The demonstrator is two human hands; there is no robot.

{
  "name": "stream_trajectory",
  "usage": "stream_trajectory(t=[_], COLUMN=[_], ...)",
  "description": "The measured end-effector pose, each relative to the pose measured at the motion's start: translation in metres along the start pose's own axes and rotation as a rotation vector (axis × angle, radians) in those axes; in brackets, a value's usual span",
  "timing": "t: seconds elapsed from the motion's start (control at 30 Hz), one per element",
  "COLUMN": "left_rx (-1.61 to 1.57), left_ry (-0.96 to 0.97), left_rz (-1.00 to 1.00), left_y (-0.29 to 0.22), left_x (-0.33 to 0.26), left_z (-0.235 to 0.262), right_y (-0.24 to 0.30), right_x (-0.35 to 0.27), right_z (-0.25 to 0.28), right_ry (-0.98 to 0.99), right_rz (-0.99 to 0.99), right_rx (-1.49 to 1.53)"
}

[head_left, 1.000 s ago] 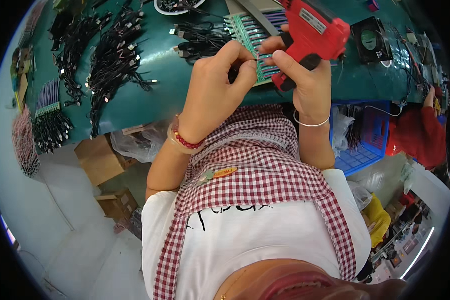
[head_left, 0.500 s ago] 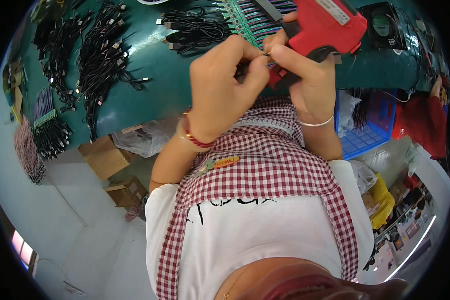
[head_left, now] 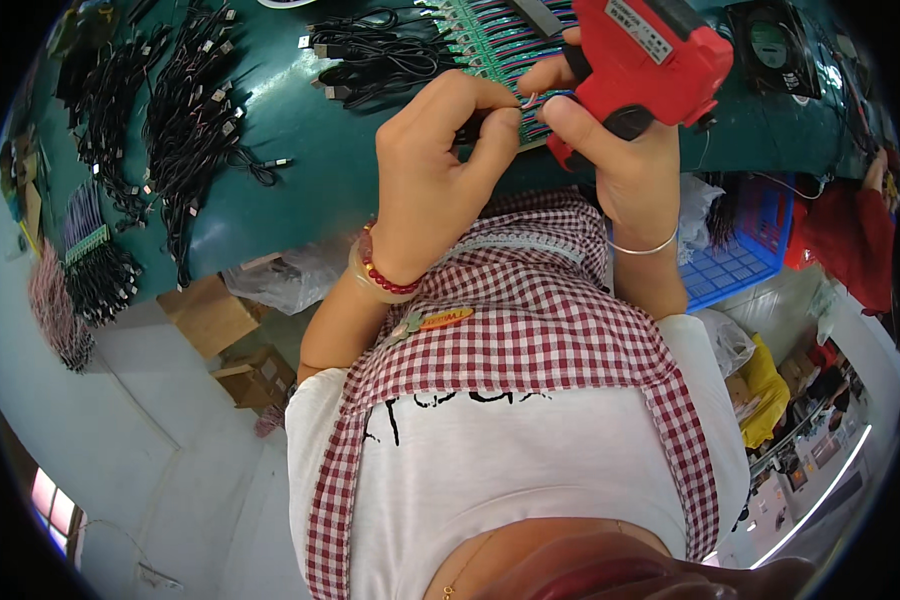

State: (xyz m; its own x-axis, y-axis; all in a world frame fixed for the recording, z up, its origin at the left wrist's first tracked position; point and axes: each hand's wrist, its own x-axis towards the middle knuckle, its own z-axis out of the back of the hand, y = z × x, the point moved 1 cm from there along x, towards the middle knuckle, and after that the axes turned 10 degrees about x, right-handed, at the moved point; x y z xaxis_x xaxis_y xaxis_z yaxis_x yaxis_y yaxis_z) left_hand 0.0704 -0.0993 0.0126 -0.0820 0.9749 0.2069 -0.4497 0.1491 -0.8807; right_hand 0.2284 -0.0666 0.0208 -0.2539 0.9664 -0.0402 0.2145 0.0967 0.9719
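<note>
My left hand [head_left: 435, 165] is closed in a pinch at the front of the bench, holding a thin wire [head_left: 530, 100] whose light end sticks out past the fingertips. Right beside it, my right hand [head_left: 635, 175] grips a red and black hand-held tool [head_left: 655, 60]; its exact kind is not clear. The thumb and forefinger of that hand are parted around the wire end. Just beyond both hands lies a row of green circuit boards [head_left: 478, 45] with coloured wires. Black cables with USB plugs [head_left: 385, 60] lie to the left of the boards.
More bundles of black cables [head_left: 195, 120] spread over the left of the green bench [head_left: 270, 215]. A black round-faced device [head_left: 770, 50] stands at the far right. Below the bench edge are a blue crate [head_left: 730, 275] and cardboard boxes [head_left: 210, 315]. A person in red [head_left: 850, 240] is at the right.
My right thumb and forefinger have drawn apart from the left fingertips, baring the wire end. The red tool has turned a little, and my left hand has shifted slightly left.
</note>
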Motion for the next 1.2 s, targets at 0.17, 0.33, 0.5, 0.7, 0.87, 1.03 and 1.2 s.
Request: stream_trajectory(t=[0.17,0.33,0.5,0.7,0.87,1.03,1.2], left_rx=[0.118,0.077,0.166,0.178,0.076,-0.201,-0.179], left_ry=[0.016,0.039,-0.046,-0.069,-0.012,0.154,0.031], left_rz=[-0.067,-0.032,-0.072,-0.082,-0.045,0.144,0.141], left_y=[-0.002,0.000,-0.003,-0.007,-0.008,-0.006,-0.003], left_x=[0.000,-0.002,-0.002,-0.005,-0.007,-0.008,-0.006], left_z=[0.001,0.000,-0.003,-0.007,-0.008,-0.003,-0.003], right_y=[-0.004,-0.003,0.001,-0.013,-0.016,-0.010,-0.011], right_x=[-0.001,-0.004,-0.013,-0.019,-0.016,-0.012,-0.014], right_z=[-0.002,-0.003,-0.007,-0.010,-0.007,0.007,0.010], right_ry=[0.012,0.006,-0.081,-0.113,-0.127,0.057,-0.070], right_rz=[0.038,0.073,0.047,0.103,0.151,-0.025,0.067], right_rx=[-0.052,-0.131,-0.069,0.014,0.130,0.131,0.130])
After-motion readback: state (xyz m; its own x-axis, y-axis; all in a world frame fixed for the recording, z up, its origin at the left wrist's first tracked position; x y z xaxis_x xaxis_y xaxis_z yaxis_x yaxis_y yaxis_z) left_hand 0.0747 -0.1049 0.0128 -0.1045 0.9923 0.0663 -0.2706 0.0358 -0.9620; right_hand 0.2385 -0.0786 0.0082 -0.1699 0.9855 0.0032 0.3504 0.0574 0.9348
